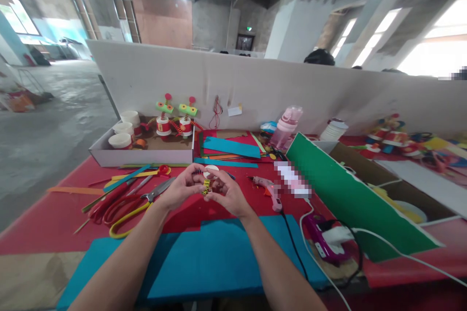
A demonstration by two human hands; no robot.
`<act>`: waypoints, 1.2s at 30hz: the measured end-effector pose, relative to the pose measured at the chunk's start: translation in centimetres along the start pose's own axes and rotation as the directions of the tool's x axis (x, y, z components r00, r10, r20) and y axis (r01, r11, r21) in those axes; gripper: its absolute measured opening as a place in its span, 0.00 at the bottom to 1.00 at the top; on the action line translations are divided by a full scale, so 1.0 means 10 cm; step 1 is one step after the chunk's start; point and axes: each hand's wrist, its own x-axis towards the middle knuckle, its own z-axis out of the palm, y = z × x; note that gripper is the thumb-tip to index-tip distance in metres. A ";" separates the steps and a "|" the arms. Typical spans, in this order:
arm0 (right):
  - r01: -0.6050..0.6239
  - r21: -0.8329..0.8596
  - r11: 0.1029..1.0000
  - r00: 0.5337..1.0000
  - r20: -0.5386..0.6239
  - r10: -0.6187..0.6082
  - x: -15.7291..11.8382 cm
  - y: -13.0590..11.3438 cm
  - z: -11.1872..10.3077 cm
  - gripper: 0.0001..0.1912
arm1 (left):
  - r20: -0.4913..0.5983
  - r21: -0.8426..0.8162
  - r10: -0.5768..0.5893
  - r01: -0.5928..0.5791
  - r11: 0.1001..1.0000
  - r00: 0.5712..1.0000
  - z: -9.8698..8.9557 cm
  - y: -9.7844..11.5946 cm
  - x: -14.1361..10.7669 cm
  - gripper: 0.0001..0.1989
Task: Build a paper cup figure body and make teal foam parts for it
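Above the blue sheet, my left hand and my right hand come close together at the middle of the table. Between their fingertips is a small yellow piece with dark marks, and both hands are closed on it. A white round piece shows just behind the fingers; what it joins is hidden. To the right of my right hand lies a pink glue gun. Large scissors with red and yellow handles lie left of my left hand.
A white box at the back left holds paper cups and two paper figures. Blue strips and a pink bottle stand or lie behind. At right are a green board, a purple power strip and cables.
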 end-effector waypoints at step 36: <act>-0.081 0.588 0.805 0.927 -0.252 0.277 0.07 -0.01 -0.08 0.14 | -0.141 0.520 0.052 0.029 0.854 0.989 -0.21 0.20 -0.06 0.07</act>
